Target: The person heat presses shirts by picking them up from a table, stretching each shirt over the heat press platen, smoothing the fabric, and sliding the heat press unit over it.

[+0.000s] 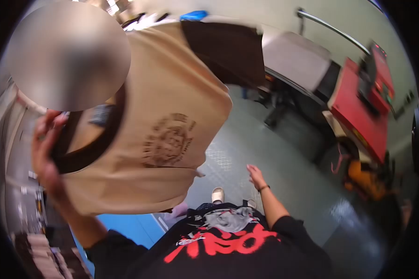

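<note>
Shirt (144,102) slants, collar (92,152) pointing left.

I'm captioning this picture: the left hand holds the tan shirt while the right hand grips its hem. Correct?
Not quite: the head view shows the right hand apart from the tan shirt, over the floor. The left hand does hold it.

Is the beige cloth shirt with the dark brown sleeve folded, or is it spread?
Spread: the beige shirt hangs from the left hand, its dark brown collar, one sleeve and round print showing.
</note>
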The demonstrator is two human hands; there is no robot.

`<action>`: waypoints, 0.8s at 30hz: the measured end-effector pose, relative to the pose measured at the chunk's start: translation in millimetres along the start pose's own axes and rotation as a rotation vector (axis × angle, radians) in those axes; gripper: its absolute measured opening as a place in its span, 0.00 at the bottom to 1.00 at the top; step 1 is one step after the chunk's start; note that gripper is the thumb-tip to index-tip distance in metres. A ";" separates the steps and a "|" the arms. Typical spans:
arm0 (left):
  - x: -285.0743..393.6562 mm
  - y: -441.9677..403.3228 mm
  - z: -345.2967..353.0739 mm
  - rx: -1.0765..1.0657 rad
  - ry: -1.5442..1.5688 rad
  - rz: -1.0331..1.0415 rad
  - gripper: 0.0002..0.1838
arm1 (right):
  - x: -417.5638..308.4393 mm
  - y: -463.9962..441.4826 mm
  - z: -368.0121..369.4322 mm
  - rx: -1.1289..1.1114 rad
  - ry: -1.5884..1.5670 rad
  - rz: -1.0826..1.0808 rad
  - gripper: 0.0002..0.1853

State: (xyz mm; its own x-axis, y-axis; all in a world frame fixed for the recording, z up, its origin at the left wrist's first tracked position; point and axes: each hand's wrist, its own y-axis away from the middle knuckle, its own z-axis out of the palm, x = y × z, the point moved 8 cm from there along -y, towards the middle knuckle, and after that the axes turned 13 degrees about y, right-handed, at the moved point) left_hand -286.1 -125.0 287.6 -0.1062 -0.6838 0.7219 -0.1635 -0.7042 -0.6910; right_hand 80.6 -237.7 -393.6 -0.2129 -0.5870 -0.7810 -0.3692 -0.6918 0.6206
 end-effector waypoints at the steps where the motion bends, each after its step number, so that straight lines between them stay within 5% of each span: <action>1: 5.2 -12.3 -23.5 0.023 -0.026 0.061 0.15 | -10.8 -2.7 -13.7 0.058 -0.119 0.003 0.37; 5: 0.5 -31.5 -107.0 0.066 0.231 0.047 0.17 | -86.3 7.2 -74.3 0.177 -0.426 -0.152 0.38; 7: -19.7 -46.2 -126.2 0.100 0.474 -0.128 0.19 | -165.0 40.3 -91.1 -0.118 -0.919 -0.588 0.31; 9: -65.6 -57.0 -175.2 0.164 0.495 -0.183 0.19 | -187.8 53.9 -130.3 -0.273 -1.008 -0.750 0.26; 11: -93.1 -57.3 -169.8 0.250 0.552 -0.249 0.19 | -196.4 91.5 -185.8 -0.040 -0.737 -0.952 0.25; 12: -101.0 -55.3 -164.4 0.241 0.378 -0.269 0.21 | -212.2 130.1 -208.1 -0.038 -0.920 -0.963 0.23; 15: -150.7 -68.6 -162.4 -0.066 0.251 -0.254 0.24 | -174.1 153.7 -246.5 0.236 -0.647 -0.728 0.22; 16: -161.3 -67.5 -145.6 -0.099 0.198 -0.231 0.25 | -168.6 160.9 -246.4 0.139 -0.718 -0.758 0.22; 19: -234.7 -67.4 -146.7 -0.069 0.303 -0.417 0.21 | -103.4 140.3 -179.9 -0.139 -0.795 -0.201 0.24; 20: -303.8 -78.5 -165.5 -0.192 0.017 -0.429 0.16 | -37.3 117.4 -157.2 0.033 -0.532 -0.023 0.25; 21: -331.4 -57.2 -125.2 -0.315 -0.077 -0.599 0.12 | 42.6 72.0 -154.3 0.126 0.047 0.033 0.21; 22: -377.7 -45.7 -124.2 -0.173 -0.084 -0.594 0.08 | 61.1 83.0 -138.8 0.121 0.277 0.165 0.18; 24: -362.0 -26.8 -66.2 -0.264 0.144 -0.733 0.09 | 55.4 109.2 -141.9 0.206 -0.293 0.141 0.18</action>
State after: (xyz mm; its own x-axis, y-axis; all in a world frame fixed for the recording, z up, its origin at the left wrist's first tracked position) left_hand -308.2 154.1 47.2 -0.0044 -0.0190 0.9998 -0.4664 -0.8844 -0.0189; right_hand 156.8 -405.4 -359.2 -0.5132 -0.5050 -0.6939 -0.4850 -0.4963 0.7200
